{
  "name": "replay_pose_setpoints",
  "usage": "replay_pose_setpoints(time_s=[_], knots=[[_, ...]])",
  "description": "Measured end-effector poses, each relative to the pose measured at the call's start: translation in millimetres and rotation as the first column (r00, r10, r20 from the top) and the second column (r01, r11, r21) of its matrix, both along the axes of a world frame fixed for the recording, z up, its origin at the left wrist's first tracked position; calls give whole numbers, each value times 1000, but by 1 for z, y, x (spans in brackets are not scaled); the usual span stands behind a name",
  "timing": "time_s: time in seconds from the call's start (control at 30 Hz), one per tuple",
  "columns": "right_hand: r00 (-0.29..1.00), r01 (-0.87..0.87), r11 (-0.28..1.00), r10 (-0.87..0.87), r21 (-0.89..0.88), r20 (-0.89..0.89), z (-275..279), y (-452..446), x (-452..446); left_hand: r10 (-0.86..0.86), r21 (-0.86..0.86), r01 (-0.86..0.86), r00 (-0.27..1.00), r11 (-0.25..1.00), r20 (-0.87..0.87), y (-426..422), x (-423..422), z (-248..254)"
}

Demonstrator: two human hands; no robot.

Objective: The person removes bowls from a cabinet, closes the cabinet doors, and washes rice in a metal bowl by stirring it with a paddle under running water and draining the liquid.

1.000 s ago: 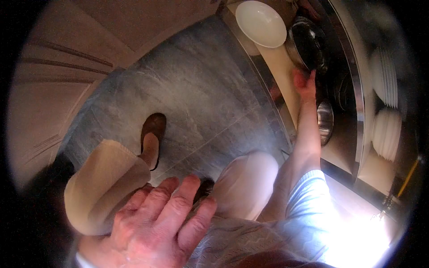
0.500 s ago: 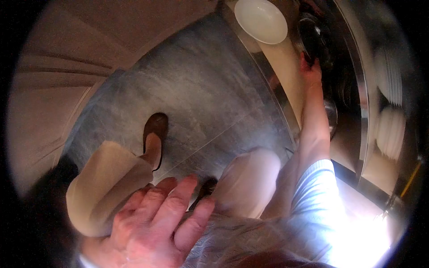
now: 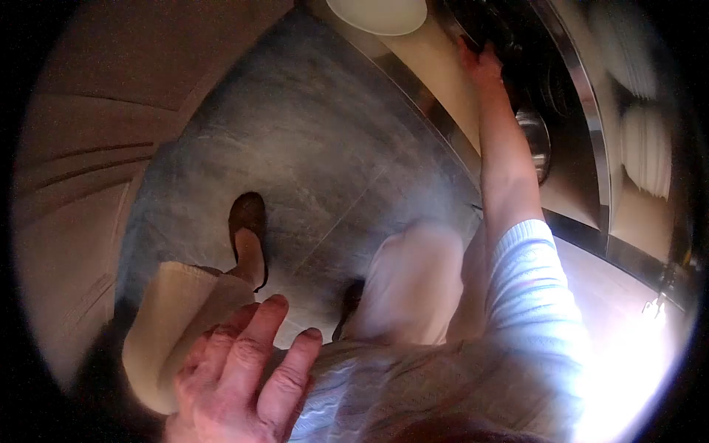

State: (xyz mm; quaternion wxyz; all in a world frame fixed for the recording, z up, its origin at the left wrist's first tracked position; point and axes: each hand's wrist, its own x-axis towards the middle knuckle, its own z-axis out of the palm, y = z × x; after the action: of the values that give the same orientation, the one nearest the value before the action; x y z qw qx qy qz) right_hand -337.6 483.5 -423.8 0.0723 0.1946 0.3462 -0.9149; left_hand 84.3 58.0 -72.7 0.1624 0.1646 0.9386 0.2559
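My right arm stretches into an open drawer, and my right hand is closed at the near edge of a dark, glossy pan. Part of that pan lies beyond the top of the view, and dimness hides the exact grip. A white bowl sits to the left of this hand, cut off by the frame. Nearer to me, a shiny metal bowl shows partly behind my forearm. My left hand is low in front of my bent legs, holding nothing, with its fingers loosely apart.
The drawer's metal front edge runs diagonally beside the grey tiled floor. Stacked white plates stand farther right, behind a metal rail. Pale cabinet fronts line the left. A bright light glares at lower right.
The view has shifted, so the drawer and white bowl now sit higher and farther left. My right hand stays at the dark pan. My left hand has moved slightly down and left in view.
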Motion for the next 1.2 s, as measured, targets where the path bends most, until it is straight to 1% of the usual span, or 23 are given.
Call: replay_pose_setpoints(time_s=[0.03, 0.1, 0.13, 0.2, 0.23, 0.3, 0.37, 0.4, 0.5, 0.6, 0.7, 0.8, 0.83, 0.9, 0.97, 1.1, 1.2], knots=[[995, -101, 992, 100, -70, -16, 8, -4, 10, -19, -3, 19, 1000, 1000, -9, -11, -3, 0], [967, -254, 967, 252, 34, 41, 9, -21, 21, -35, -32, 34, 999, 999, -25, -13, -3, 4], [953, -298, 931, 277, 210, 124, 7, -35, 28, -59, -52, 58, 998, 997, -19, -15, -4, 6], [926, -372, 833, 302, 409, 228, 15, -67, 39, -106, -98, 104, 994, 990, -15, -15, -6, 11], [914, -400, 804, 318, 440, 251, 54, -112, 71, -85, -91, 83, 996, 992, -21, -14, -4, 11], [899, -436, 759, 337, 484, 280, 78, -157, 93, -49, -83, 46, 998, 996, -31, -10, 2, 6], [892, -452, 725, 348, 520, 290, 82, -174, 90, -52, -63, 47, 996, 997, -77, -9, 3, 2], [890, -447, 738, 426, 506, 164, 62, -168, 81, -54, -56, 48, 993, 997, -101, -9, 3, 3], [862, -505, 764, 424, 403, 277, 48, -181, 62, -86, -42, 83, 994, 996, -70, -11, -1, 8], [921, -387, 762, 289, 519, 263, 46, -200, 63, -94, -51, 90, 993, 995, -74, -12, -1, 8], [935, -348, 771, 248, 533, 253, 33, -197, 53, -88, -35, 87, 995, 996, -44, -11, -2, 13], [940, -334, 812, 253, 478, 228, 17, -190, 48, -102, -22, 101, 995, 995, -17, -13, -4, 16], [938, -338, 803, 249, 490, 240, 13, -188, 47, -100, -16, 100, 995, 995, -22, -13, -4, 16], [935, -344, 785, 235, 515, 265, 28, -192, 58, -101, 2, 101, 994, 995, -31, -14, -4, 15], [921, -368, 800, 242, 475, 307, 47, -187, 70, -114, -5, 114, 993, 993, -31, -10, -9, 17], [904, -402, 813, 279, 421, 325, 54, -152, 91, -127, 53, 131, 989, 990, -74, -2, -12, 11], [927, -317, 826, 165, 467, 337, 54, -113, 134, -162, 63, 166, 984, 984, -70, -3, -19, 13]])
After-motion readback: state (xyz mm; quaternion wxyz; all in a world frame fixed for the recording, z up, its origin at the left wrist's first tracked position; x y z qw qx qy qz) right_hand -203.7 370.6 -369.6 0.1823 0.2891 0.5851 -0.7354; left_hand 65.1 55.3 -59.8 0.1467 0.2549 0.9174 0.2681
